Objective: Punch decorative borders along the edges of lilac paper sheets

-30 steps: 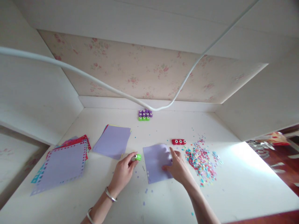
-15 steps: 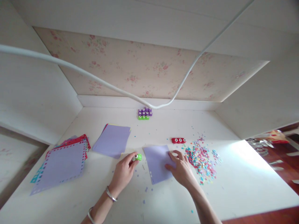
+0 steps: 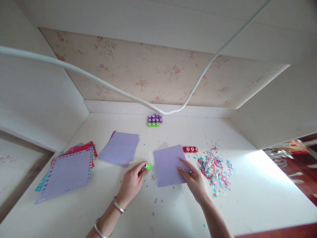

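A purple sheet is held between two bare hands at a white tabletop, with a small green punch just off the sheet's left edge. The left hand, the nearer of the two to that edge, has its fingers pinched narrow on the punch, whose green body points from the fingertips toward the sheet; a slim gap appears to keep punch and paper apart. The right hand grips the sheet's opposite edge, thumb and forefinger lying over its face; whether its other fingers pass underneath cannot be told, nor whether the paper rests flat or is slightly raised. The sheet's longer axis seems to run away from the person, its far end turned a little to the left. Set against that sheet, a row of red punches stands just beside its far right corner, while a spread of multicolored confetti lies to its right, past the right hand. Beyond it, near the wallpapered wall, sits a cluster of purple and green punches. To its left lies a stack of plain sheets, and farther left a pile of hole-edged sheets. A few purple scraps dot the area on its near side.
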`<state>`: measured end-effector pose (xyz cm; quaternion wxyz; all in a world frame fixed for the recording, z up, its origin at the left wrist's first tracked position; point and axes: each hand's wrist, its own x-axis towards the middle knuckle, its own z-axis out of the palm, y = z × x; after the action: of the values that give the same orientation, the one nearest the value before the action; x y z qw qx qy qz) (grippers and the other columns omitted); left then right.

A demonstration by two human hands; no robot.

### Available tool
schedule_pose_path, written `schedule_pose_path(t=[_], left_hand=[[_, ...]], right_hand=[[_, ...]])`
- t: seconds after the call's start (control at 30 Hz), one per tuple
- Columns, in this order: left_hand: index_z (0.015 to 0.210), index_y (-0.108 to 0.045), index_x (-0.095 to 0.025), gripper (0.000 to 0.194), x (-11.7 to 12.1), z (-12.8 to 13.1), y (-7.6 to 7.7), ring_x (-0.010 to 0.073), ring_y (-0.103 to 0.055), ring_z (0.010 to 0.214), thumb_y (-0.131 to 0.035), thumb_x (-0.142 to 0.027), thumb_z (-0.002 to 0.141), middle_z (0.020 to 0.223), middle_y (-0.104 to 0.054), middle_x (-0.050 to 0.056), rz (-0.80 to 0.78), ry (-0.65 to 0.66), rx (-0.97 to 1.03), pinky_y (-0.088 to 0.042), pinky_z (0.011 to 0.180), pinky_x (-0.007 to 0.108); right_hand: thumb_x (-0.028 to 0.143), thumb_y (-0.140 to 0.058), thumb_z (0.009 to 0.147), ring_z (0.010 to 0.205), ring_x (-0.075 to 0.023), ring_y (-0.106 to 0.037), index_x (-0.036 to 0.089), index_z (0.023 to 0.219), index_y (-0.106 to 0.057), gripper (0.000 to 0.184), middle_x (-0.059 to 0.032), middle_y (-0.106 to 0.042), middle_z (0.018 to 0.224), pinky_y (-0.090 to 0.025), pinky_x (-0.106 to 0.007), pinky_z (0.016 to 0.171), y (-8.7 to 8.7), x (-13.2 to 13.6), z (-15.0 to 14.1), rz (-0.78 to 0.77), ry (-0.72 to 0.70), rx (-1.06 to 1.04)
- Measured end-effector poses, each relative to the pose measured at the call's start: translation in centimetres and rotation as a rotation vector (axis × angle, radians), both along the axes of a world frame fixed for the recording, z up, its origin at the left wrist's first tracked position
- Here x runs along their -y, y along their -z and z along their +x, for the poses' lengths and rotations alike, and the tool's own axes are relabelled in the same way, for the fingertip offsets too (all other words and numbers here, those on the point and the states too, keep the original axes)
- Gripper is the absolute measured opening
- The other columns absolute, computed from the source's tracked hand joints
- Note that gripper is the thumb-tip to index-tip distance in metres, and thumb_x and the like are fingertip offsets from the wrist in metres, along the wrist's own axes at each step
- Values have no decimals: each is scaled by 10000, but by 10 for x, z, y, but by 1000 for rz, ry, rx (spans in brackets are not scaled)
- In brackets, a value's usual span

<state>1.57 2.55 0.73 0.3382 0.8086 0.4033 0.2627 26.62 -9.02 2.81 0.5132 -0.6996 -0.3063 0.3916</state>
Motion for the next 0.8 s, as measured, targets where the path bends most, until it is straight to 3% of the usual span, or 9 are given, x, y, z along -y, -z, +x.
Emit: schedule_pose_path(t=[0.3,0.8], left_hand=[[1205,-615,-238,277,0,0,4,192,-726,864,-586,-297,937,1045,-753,51,-2,3,9,-577,828,294],[1204,-619,-248,283,0,0,2,202,-727,892,-592,-251,922,1072,-747,51,17,11,29,-584,845,321]], right_hand=[[521,-728,772,853,-237,-702,189,1275,-615,613,-94,-721,1109,-590,-308,688,0,-6,-18,3,-6,-58],[555,-730,752,829,-240,-707,173,1305,-588,687,-96,-729,1079,-590,-310,671,-4,-8,-21,-2,10,-97]])
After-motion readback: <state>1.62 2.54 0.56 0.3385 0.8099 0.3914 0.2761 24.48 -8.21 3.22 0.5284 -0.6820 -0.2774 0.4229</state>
